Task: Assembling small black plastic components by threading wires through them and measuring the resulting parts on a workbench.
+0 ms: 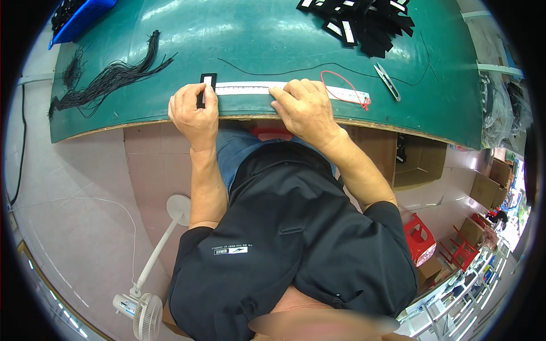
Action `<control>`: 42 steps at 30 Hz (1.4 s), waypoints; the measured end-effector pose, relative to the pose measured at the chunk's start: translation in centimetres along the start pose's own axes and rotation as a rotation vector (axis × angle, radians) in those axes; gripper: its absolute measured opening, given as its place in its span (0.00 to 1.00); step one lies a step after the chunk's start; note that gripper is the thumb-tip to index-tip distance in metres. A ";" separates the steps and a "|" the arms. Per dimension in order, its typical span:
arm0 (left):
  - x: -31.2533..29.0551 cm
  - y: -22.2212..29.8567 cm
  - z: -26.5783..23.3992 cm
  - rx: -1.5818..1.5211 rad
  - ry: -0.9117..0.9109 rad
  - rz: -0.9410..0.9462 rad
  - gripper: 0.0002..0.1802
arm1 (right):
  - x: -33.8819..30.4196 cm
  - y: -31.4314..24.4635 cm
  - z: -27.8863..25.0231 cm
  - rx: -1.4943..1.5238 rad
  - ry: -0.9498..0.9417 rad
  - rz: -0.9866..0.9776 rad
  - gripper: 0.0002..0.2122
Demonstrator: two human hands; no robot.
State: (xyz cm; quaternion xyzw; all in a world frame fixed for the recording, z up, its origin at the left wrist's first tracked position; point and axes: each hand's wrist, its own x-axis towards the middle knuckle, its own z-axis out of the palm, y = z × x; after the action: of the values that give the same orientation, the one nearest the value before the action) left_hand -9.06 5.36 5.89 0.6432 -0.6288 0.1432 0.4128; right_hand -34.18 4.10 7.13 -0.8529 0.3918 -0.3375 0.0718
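A white ruler (244, 88) lies lengthwise near the front edge of the green table. Beside its left end is a small black fabric strip with a white patch (210, 79). My left hand (192, 111) is closed, its thumb and index finger on the lower part of that strip. With fingers bent, my right hand (307, 107) grips the ruler around its middle, covering part of it. A loop of red cord (341, 78) hangs at the ruler's right end. Behind the ruler a long black cord (267, 74) runs across the table.
Thread snips (388, 82) lie right of the ruler. Many similar black pieces (364, 23) are heaped at the far right. A bundle of black cords (108, 82) rests at the left, below a blue basket (79, 25). An open cardboard box (421, 162) stands under the table's right side.
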 end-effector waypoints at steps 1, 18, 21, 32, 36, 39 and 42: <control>0.0 0.0 -0.1 0.003 -0.012 -0.006 0.05 | 0.0 0.0 0.0 0.004 0.005 0.002 0.13; -0.1 -0.3 -0.1 -0.013 -0.012 -0.016 0.05 | -0.7 0.4 -0.2 0.128 0.147 -0.073 0.10; -0.2 -0.3 -0.5 -0.028 -0.040 -0.035 0.06 | -0.8 0.4 -0.2 0.135 0.148 -0.069 0.10; -0.6 -0.1 -2.1 -0.008 -0.098 -0.071 0.12 | -1.2 0.7 -0.6 0.173 0.163 -0.050 0.09; -0.6 0.1 -2.4 0.021 -0.134 -0.080 0.13 | -1.3 0.7 -0.5 0.189 0.172 -0.045 0.09; -0.4 0.3 -2.5 0.013 -0.148 -0.109 0.12 | -1.2 0.8 -0.4 0.200 0.172 -0.041 0.08; -0.3 0.2 -2.3 -0.002 -0.161 -0.099 0.11 | -1.1 0.8 -0.5 0.205 0.173 -0.030 0.08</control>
State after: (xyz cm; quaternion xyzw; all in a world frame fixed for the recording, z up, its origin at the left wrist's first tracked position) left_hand -8.47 7.23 7.18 0.6824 -0.6277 0.0697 0.3681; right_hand -35.47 4.42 6.60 -0.8147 0.3470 -0.4490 0.1196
